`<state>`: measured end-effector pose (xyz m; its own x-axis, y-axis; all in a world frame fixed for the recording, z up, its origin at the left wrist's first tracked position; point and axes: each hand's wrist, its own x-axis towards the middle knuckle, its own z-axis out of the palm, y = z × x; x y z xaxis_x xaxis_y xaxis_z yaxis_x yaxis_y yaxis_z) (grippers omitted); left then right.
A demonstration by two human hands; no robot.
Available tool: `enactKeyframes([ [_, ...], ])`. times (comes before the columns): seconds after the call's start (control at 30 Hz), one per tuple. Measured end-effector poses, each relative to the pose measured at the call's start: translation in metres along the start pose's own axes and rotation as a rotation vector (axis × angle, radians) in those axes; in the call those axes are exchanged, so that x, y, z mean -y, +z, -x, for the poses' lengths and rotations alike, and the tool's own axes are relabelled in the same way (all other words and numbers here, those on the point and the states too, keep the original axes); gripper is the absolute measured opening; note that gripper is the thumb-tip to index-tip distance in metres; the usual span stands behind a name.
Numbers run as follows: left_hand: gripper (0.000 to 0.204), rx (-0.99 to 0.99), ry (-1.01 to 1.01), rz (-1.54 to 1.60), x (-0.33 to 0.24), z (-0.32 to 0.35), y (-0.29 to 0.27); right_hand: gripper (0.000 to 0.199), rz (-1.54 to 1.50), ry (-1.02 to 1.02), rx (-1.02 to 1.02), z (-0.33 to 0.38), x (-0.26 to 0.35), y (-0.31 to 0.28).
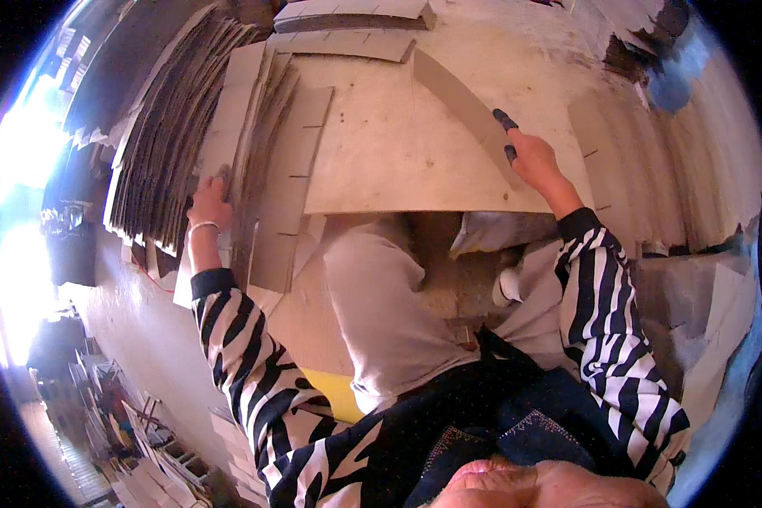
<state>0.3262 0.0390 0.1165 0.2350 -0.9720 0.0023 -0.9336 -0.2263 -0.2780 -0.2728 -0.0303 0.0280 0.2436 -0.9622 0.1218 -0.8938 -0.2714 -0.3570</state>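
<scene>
My right hand (535, 162) is at the right side of a long, narrow cardboard strip (459, 97), its finger and thumb closed at the strip's edge. Dark covers sit on two of its fingertips. The strip slants across a pale wooden board (381, 161). At the left, my left hand (210, 205) is closed on the near part of another cardboard strip (233, 110), which leans against a row of upright strips. A dark cover shows on a fingertip there too; its other fingers are partly hidden. Both sleeves are black-and-white striped.
A dense row of cardboard sheets (169, 127) stands on the left, with slotted strips (300, 161) beside it. More slotted strips (347, 44) lie at the far edge. Slotted cardboard is stacked (643, 161) on the right. My legs are below the board's near edge.
</scene>
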Motion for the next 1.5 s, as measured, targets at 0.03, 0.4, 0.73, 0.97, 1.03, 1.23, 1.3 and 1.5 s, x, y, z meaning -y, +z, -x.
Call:
enactKeyframes([
  [0.03,0.056,-0.08,0.022,0.067,-0.014,-0.007,-0.009,0.029,0.021,0.025,0.029,0.0,0.0,-0.002],
  [0.4,0.056,-0.073,-0.032,0.066,-0.208,-0.013,0.07,0.026,0.067,0.05,0.134,0.0,0.023,-0.009],
  [0.73,0.031,-0.128,0.538,0.108,-0.24,0.107,0.074,0.028,0.023,-0.103,-0.001,0.002,0.023,0.009],
  [0.97,0.027,0.107,0.073,1.158,-0.258,0.028,0.069,0.02,-0.182,-0.398,-0.332,0.012,0.065,0.002],
  [1.03,0.027,0.06,0.05,1.384,-0.278,0.029,0.082,0.016,-0.215,-0.441,-0.341,0.007,0.076,0.009],
  [1.23,0.024,0.162,-0.003,1.47,-0.319,0.034,0.061,0.012,-0.053,-0.387,-0.223,0.004,0.055,0.032],
  [1.3,0.023,0.314,-0.069,1.56,-0.324,0.033,0.044,0.014,-0.012,-0.394,-0.183,0.003,0.049,0.035],
  [1.5,0.028,0.108,0.546,1.145,-0.328,0.023,0.041,0.022,0.016,-0.178,0.107,0.005,0.049,0.001],
])
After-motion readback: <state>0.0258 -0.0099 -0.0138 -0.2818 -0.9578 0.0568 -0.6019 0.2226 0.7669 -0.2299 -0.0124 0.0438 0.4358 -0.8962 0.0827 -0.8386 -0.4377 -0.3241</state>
